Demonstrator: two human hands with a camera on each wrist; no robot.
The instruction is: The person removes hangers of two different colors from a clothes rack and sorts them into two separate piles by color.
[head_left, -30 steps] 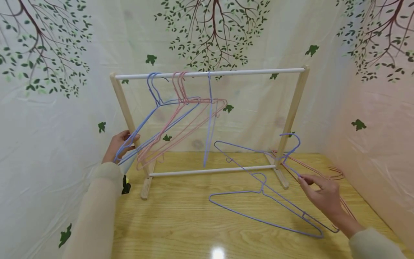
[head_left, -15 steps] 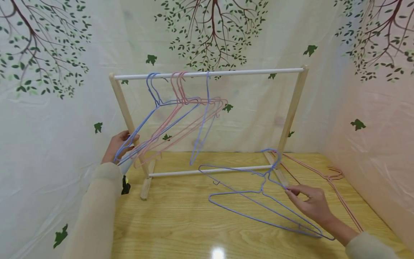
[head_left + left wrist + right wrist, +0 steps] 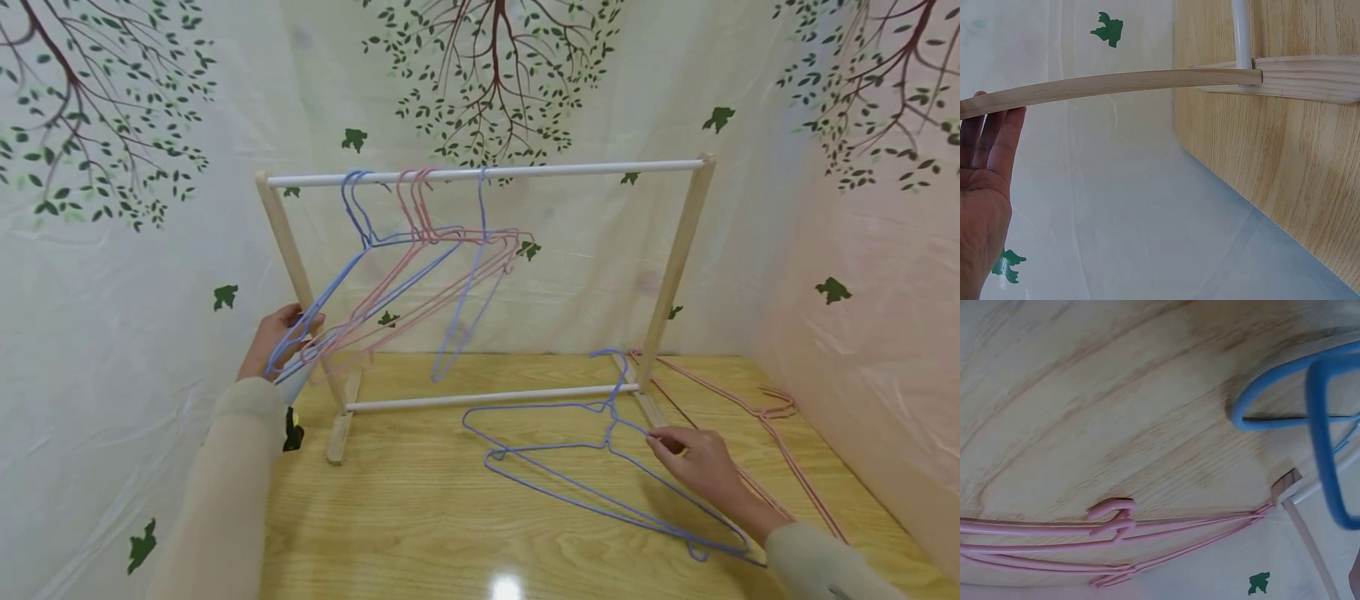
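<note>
My right hand (image 3: 701, 467) pinches the shoulder of a blue clothes hanger (image 3: 532, 407), low over the table. It overlaps another blue hanger (image 3: 555, 447) lying flat; whether they touch, I cannot tell. In the right wrist view the end of a blue hanger (image 3: 1317, 425) shows close up, with only a sliver of hand at the edge. My left hand (image 3: 273, 337) holds the left post of the wooden rack (image 3: 1129, 81), its fingers passing behind the post; the thumb is hidden in the left wrist view.
From the white rail (image 3: 585, 169) hang two blue hangers (image 3: 341, 271), several pink hangers (image 3: 390, 279) and a lone blue-violet hanger (image 3: 482, 204). More pink hangers (image 3: 798, 471) lie on the table's right side. A lower white bar (image 3: 435, 402) joins the rack's feet.
My right hand has moved down and left, lowering the blue hanger from upright to nearly flat over the other one. The lone hanging one has turned and swung left. My left hand stays put.
</note>
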